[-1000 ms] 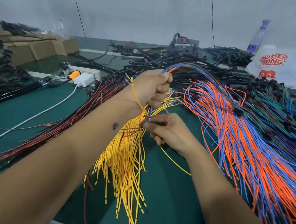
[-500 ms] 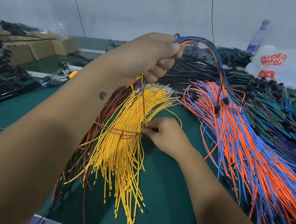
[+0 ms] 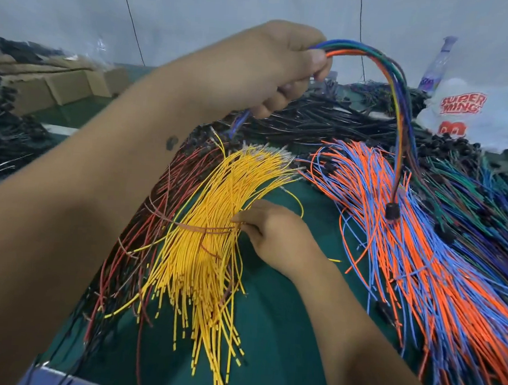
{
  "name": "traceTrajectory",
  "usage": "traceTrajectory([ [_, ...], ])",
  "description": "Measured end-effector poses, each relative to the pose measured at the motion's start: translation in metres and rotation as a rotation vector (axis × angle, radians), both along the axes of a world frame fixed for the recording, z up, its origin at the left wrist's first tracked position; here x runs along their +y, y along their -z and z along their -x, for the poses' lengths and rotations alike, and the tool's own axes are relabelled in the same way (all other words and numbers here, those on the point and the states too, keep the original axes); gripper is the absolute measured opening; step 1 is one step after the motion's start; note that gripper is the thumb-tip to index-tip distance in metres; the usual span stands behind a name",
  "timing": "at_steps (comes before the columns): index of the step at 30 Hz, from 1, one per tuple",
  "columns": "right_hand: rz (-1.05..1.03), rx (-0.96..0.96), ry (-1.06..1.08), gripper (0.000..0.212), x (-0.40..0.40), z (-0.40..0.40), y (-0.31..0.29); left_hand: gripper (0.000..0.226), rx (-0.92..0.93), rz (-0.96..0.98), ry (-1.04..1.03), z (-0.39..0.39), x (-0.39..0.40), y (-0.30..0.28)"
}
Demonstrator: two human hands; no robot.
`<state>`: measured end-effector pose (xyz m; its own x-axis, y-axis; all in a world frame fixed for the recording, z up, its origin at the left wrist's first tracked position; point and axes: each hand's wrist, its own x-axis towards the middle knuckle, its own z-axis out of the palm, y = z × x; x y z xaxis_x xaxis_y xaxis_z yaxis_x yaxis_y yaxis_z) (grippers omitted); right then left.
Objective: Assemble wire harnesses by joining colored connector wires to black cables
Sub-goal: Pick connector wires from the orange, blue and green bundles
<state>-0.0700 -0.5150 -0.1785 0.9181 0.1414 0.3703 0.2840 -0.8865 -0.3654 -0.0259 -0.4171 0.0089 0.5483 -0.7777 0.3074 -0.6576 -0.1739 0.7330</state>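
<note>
In the head view, a person is working over a green mat [image 3: 282,343] covered in loose wire, and the yellow wire bundle [image 3: 213,249], fanned across the middle of the mat, is the landmark here. The left hand [image 3: 254,70] is raised above and behind the yellow bundle, clenched around a multicoloured harness [image 3: 395,91] of blue, green and orange wires. That harness is arching out of the fist and hanging down to a small black connector [image 3: 392,211], which is dangling just over the orange and blue wire pile [image 3: 421,262] to the right of the yellow bundle. The right hand [image 3: 276,238] is lying at the bundle's right edge, fingertips pinching among the yellow strands beside a thin brown tie [image 3: 191,225] wrapped around them; whether one strand or several is pinched cannot be told. Red and dark wires [image 3: 143,230] are lying just left of the bundle, black cables [image 3: 325,122] are heaped behind it, and a white printed bag [image 3: 474,116] is sitting far right. The likely risks: the tie is probably gripping the strands tightly, so pulling one could drag neighbours out and scatter them. The dangling connector could snag in the orange and blue pile and tug the harness loose.
</note>
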Motion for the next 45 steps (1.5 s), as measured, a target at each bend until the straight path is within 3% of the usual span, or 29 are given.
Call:
traceTrajectory([
  [3, -0.063, 0.029, -0.117, 0.046, 0.006, -0.002, 0.004, 0.029, 0.057, 0.025, 0.001, -0.004, -0.003, 0.006],
  [9, -0.666, 0.044, 0.016, 0.063, 0.003, -0.012, 0.009, 0.029, 0.292, 0.140, -0.098, -0.015, -0.018, 0.073],
  [11, -0.966, -0.007, 0.146, 0.059, -0.009, -0.016, 0.005, 0.028, 0.356, 0.212, -0.185, -0.021, -0.020, 0.103],
  [13, -1.261, -0.055, 0.238, 0.041, -0.024, -0.016, 0.001, 0.027, 0.384, 0.223, -0.267, -0.022, -0.021, 0.135],
  [16, -1.487, -0.030, 0.313, 0.022, -0.042, -0.015, -0.002, 0.025, 0.193, 0.138, -0.309, -0.023, -0.022, 0.176],
  [19, -1.465, 0.012, 0.237, 0.015, -0.046, -0.014, -0.003, 0.018, -0.019, 0.065, -0.269, -0.022, -0.023, 0.188],
  [23, -1.310, -0.033, 0.218, 0.038, -0.040, -0.013, -0.003, 0.007, -0.238, -0.099, -0.199, -0.015, -0.017, 0.187],
  [25, -1.286, -0.069, 0.227, 0.028, -0.039, -0.012, -0.005, 0.022, -0.334, -0.140, -0.228, -0.014, -0.013, 0.185],
  [28, -1.386, -0.037, 0.143, 0.032, -0.040, -0.011, -0.008, 0.030, -0.440, -0.120, -0.246, -0.012, -0.012, 0.182],
  [34, -1.124, -0.036, 0.268, 0.020, -0.031, -0.013, -0.005, 0.010, -0.364, -0.295, -0.204, -0.021, -0.004, 0.177],
  [42, -1.236, -0.461, 0.500, 0.023, -0.038, -0.012, -0.010, 0.025, -0.253, -0.316, -0.273, -0.035, 0.012, 0.179],
  [45, -1.256, -0.476, 0.465, 0.021, -0.035, -0.011, -0.012, 0.023, -0.274, -0.273, -0.341, -0.037, 0.014, 0.179],
])
